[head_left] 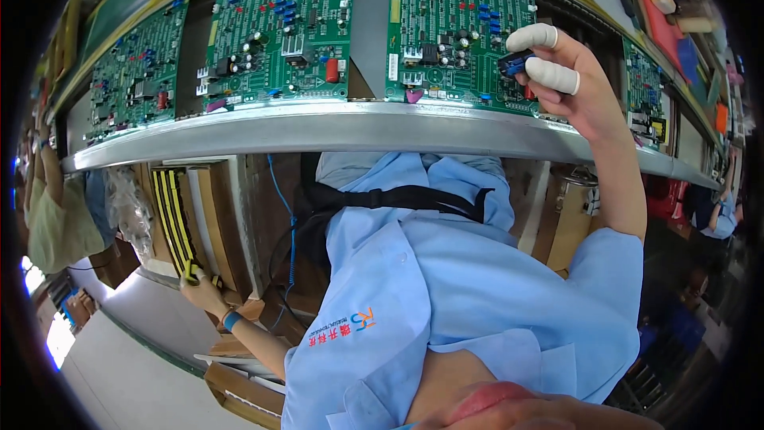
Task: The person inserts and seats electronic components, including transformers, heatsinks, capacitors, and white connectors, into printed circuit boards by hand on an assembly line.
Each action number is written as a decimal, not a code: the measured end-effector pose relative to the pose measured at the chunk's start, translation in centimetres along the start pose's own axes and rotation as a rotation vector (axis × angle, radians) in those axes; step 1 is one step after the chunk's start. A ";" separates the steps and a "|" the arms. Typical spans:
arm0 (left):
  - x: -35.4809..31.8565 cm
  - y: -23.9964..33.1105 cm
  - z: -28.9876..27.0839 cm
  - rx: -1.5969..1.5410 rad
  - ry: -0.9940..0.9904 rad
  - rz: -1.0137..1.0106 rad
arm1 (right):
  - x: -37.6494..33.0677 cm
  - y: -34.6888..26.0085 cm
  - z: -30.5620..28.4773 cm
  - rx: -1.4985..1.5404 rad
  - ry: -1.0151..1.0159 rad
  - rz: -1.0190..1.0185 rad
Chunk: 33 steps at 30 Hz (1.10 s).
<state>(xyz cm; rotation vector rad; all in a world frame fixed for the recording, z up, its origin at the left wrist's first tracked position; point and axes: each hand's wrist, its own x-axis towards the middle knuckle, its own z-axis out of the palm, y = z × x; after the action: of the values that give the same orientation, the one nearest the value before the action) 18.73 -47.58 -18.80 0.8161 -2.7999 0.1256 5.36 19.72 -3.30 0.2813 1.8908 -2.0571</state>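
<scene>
My right hand (573,80), with white finger cots on its thumb and a finger, pinches a small dark blue-black electronic component (516,63). It is above the lower right part of a green circuit board (446,32) filled with small parts. Low at the left, my left hand (204,293), a blue band at its wrist, has its fingers closed at a small yellow-and-black part (191,272). That part is at the near end of long yellow-and-black rows (171,215) in a box. The left fingertips are partly hidden.
More circuit boards (278,32) (139,72) (646,87) sit along the line behind a metal rail (382,127). Cardboard boxes (215,223) and a blue cord (293,231) are at the left. Other people (60,215) (720,215) are at both sides.
</scene>
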 end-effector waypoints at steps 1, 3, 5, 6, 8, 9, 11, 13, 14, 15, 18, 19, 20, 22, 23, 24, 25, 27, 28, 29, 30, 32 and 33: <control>0.8 1.9 -1.4 -0.214 -0.020 -0.124 | -0.1 0.0 0.0 -0.057 -0.002 -0.004; 1.7 5.9 -4.1 -0.428 -0.045 -0.253 | -0.2 0.4 0.3 -0.118 -0.005 -0.005; 2.4 9.3 -6.5 -1.078 -0.009 -0.267 | 0.3 1.4 1.3 -0.552 0.046 -0.337; 2.9 9.2 -6.9 -1.069 -0.004 -0.272 | 0.2 0.7 2.4 -0.596 0.035 -0.267; 4.0 8.7 -7.6 -1.599 -0.200 -0.122 | 0.6 0.7 3.8 -0.723 0.045 -0.295; 4.0 10.6 -8.2 -1.603 -0.204 -0.126 | 0.7 0.6 4.4 -0.809 0.052 -0.329; 2.7 17.0 -10.9 -1.769 -0.195 -0.205 | 1.4 1.4 4.9 -0.918 0.072 -0.461; 3.0 18.1 -11.3 -1.846 -0.228 -0.254 | 1.9 2.0 5.0 -1.020 0.086 -0.599; 3.6 17.4 -10.6 -1.977 -0.442 -0.071 | 2.1 2.3 5.0 -1.063 0.095 -0.647; 3.9 17.1 -10.3 -2.084 -0.661 0.121 | 2.4 2.4 5.0 -1.103 0.101 -0.695; 3.0 20.2 -10.7 -1.947 -0.532 -0.023 | 2.3 2.2 5.3 -1.152 0.097 -0.678; 3.1 20.5 -10.6 -1.934 -0.572 0.003 | 2.3 2.2 5.3 -1.148 0.093 -0.678; 3.3 20.6 -10.6 -1.958 -0.623 0.049 | 2.2 2.1 5.2 -1.185 0.087 -0.682; 3.3 20.7 -10.3 -1.974 -0.645 0.042 | 2.0 2.0 5.5 -1.225 0.082 -0.686; 3.3 20.7 -10.2 -1.990 -0.667 0.036 | 1.8 1.7 5.8 -1.260 0.070 -0.661; 3.3 20.8 -10.2 -1.989 -0.664 0.036 | 1.7 1.6 6.0 -1.295 0.057 -0.638; 3.2 20.8 -10.1 -1.980 -0.636 -0.002 | 1.7 1.6 6.1 -1.293 0.055 -0.640; 3.1 20.7 -9.9 -1.969 -0.599 -0.040 | 1.8 1.8 6.2 -1.363 0.079 -0.711; 3.2 20.5 -9.7 -1.944 -0.552 -0.084 | 1.8 1.9 6.2 -1.361 0.075 -0.717; 3.2 20.2 -9.5 -1.919 -0.504 -0.126 | 1.8 2.0 6.1 -1.374 0.066 -0.722; 3.6 19.3 -8.7 -1.917 -0.498 -0.123 | 2.0 1.9 6.0 -1.386 0.060 -0.728; 4.5 16.4 -6.4 -1.568 -0.365 -0.102 | 2.3 1.8 5.9 -1.388 0.060 -0.737; 4.3 15.6 -5.6 -1.568 -0.364 -0.099 | 2.4 1.7 5.8 -1.398 0.059 -0.740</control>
<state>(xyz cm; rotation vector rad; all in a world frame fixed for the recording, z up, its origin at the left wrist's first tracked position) 7.81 -35.87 -12.68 0.4787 -2.0342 -2.0171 4.20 13.57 -5.21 -0.7834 3.1704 -0.4737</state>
